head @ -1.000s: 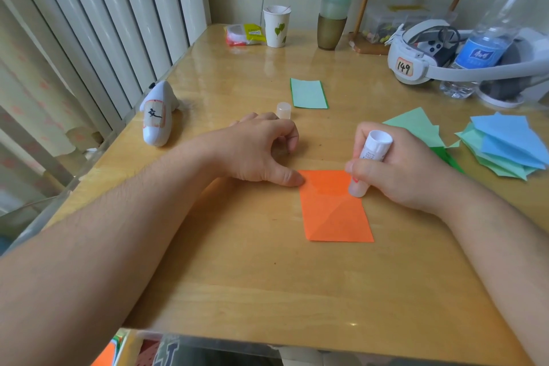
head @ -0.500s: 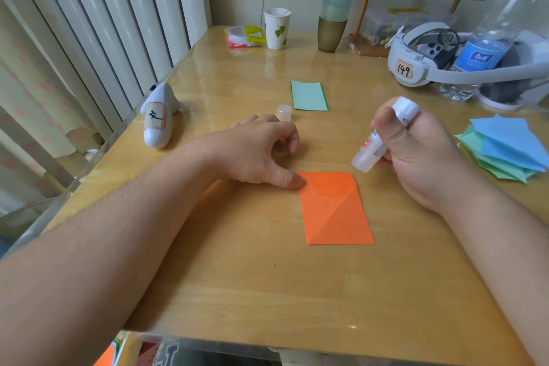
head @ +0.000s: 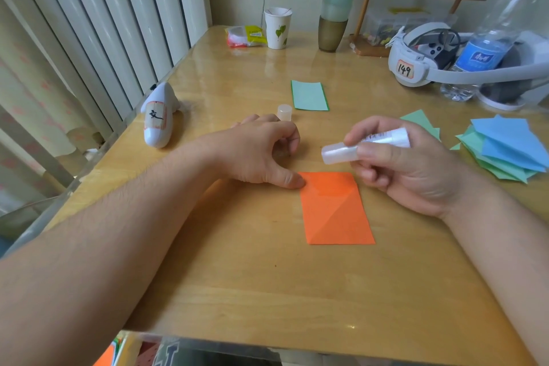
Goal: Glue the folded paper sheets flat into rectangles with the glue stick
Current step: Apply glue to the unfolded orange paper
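A: Containers? Paper cup (head: 278, 28) at the back, sticks poking out; bottle (head: 493, 38) right.

B: Right hand (head: 410, 169) pinches the glue stick (head: 364, 144), level above the table (head: 237, 291). Left hand (head: 258, 151), fingers curled, thumb pressing the orange sheet (head: 335, 211) corner.

A home room, likely a desk corner. The wooden table (head: 267, 291) stands against pale curtains (head: 89, 24) at left. A paper cup (head: 277, 28), stacked tumblers (head: 338, 0) and a water bottle (head: 493, 36) crowd the upper right.

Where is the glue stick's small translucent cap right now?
The small translucent cap stands upright on the wooden table, just beyond the left hand and left of the pale green paper rectangle.
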{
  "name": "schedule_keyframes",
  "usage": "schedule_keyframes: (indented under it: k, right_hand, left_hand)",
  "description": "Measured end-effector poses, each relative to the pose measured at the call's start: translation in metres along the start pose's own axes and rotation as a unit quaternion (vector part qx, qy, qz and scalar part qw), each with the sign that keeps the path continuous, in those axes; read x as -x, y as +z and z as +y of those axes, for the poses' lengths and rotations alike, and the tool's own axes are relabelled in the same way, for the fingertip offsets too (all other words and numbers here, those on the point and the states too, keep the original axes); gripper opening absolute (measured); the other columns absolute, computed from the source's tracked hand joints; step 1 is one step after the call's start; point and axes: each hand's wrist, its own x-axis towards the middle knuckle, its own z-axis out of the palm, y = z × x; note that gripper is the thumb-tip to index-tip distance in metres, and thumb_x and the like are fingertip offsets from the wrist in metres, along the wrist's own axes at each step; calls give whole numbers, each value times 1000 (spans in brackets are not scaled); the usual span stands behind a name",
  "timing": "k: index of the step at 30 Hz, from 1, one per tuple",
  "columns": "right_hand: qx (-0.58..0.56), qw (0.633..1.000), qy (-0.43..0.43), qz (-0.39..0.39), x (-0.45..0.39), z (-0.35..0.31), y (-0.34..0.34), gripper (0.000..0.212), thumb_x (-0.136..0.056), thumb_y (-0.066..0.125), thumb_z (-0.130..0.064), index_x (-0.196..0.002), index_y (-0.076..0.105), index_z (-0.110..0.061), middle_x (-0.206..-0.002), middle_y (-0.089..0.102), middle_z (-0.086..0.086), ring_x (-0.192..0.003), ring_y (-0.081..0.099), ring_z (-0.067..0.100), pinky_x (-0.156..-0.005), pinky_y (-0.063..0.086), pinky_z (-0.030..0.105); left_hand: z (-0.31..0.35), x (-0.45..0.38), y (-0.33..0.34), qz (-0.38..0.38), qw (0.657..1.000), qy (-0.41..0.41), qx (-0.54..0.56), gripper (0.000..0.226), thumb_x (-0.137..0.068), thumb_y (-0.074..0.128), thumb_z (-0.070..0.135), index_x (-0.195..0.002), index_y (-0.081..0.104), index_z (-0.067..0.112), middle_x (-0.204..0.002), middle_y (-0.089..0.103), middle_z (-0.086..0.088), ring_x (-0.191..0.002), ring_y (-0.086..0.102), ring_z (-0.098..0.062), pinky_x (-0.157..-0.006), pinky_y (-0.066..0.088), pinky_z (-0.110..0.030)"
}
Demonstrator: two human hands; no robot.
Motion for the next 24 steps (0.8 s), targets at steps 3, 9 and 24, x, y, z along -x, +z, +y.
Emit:
schedule_keyframes:
  k: [3,9,24]
  right_hand:
    - [13,998,-27,60,-4,4,5,37,-59,95,-49,-74,76,-22,-70,61,-3,-58,46,13,-52,29,23]
    - [218,970,-50,96,-4,9,20,12,-75,75,-25,-81,74,-15,-69,64,-6,-64,55,5,-57,41,16]
    - [319,946,4,58,-2,2,23,35,-62,92,-45,-84,75,-24,-73,67,-2,-65,53,6,-62,40,30]
  left_hand:
    - [1,0,1,4,1000,-2,0,58,-57,72,76,-96,52,39,-108,50,16,-110,42,-17,-107,40,-45]
    - [1,-1,1,9,1000,5,-6,53,-63,78,70,-97,52,39,-107,49,18,-110,42,-17,-106,40,-45]
    - [1,-1,0,-5,1000,-8,-8,62,-49,65,82,-96,51,43,-106,48,20,-110,42,-16,-106,41,-44]
